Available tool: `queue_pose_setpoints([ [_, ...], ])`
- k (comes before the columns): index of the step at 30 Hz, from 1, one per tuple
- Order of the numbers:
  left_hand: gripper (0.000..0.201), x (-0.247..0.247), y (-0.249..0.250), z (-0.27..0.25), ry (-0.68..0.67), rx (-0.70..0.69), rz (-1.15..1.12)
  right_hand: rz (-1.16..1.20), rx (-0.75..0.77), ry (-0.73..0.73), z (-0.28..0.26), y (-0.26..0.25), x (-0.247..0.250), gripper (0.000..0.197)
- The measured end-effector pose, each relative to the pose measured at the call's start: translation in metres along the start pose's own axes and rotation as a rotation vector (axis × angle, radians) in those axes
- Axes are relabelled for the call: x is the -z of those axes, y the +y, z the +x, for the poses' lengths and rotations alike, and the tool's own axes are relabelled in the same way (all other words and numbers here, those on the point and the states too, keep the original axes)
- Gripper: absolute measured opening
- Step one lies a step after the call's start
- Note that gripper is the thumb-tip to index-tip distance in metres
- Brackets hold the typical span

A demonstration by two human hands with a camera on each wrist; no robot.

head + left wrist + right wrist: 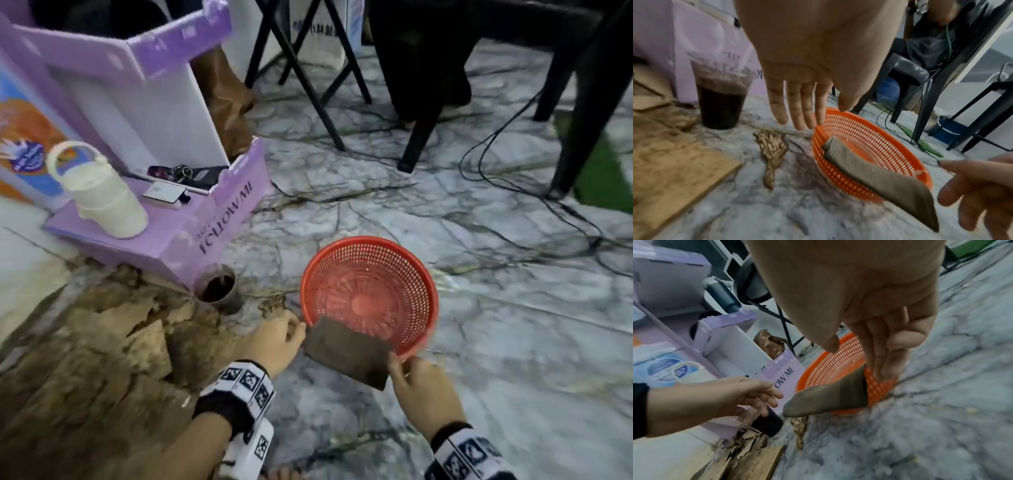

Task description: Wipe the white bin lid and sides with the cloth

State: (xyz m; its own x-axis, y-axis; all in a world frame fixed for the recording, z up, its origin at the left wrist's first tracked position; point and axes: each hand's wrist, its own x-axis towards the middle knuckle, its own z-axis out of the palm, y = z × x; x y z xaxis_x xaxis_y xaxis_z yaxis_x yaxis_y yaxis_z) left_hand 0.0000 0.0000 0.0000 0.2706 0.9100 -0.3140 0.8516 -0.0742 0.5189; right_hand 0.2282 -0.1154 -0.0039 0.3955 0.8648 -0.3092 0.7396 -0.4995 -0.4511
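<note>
Pinching the near right corner of the folded brown cloth (347,353) between its fingertips, the right hand (423,390) sits at the lower right of the head view. The cloth lies draped over the near rim of a red mesh basket (404,260), one end inside the basket and the other hanging out over the marble-patterned floor (513,342). At lower centre, the left hand (275,342) holds nothing; its fingers are straight and relaxed, their tips just beside the cloth's left edge and the basket's rim. Whether they touch the rim is unclear.

In the left wrist view a plastic cup of dark liquid (721,99) stands at the left of the frame, near torn pieces of brown cardboard (672,160). A purple and white display box (212,209) fills the upper left of the head view, with a cream handled container (102,195) standing on its flap. No white bin shows clearly in any view.
</note>
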Motion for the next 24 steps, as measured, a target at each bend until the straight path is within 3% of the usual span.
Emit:
queue_pose_setpoints([
  [5, 0.044, -0.038, -0.002, 0.017, -0.171, 0.084, 0.051, 0.200, -0.191, -0.121, 0.020, 0.008, -0.038, 0.062],
  [10, 0.033, -0.048, -0.006, 0.017, -0.138, 0.035, -0.019, 0.476, -0.256, -0.122, 0.025, 0.017, -0.062, 0.054],
  [18, 0.030, -0.039, -0.004, -0.003, -0.043, -0.030, -0.105, 0.492, 0.033, 0.042, 0.009, 0.002, -0.037, 0.043],
  [24, 0.032, 0.010, -0.002, -0.039, 0.179, -0.072, -0.224, 0.582, 0.297, 0.060, 0.012, -0.039, 0.001, 0.043],
])
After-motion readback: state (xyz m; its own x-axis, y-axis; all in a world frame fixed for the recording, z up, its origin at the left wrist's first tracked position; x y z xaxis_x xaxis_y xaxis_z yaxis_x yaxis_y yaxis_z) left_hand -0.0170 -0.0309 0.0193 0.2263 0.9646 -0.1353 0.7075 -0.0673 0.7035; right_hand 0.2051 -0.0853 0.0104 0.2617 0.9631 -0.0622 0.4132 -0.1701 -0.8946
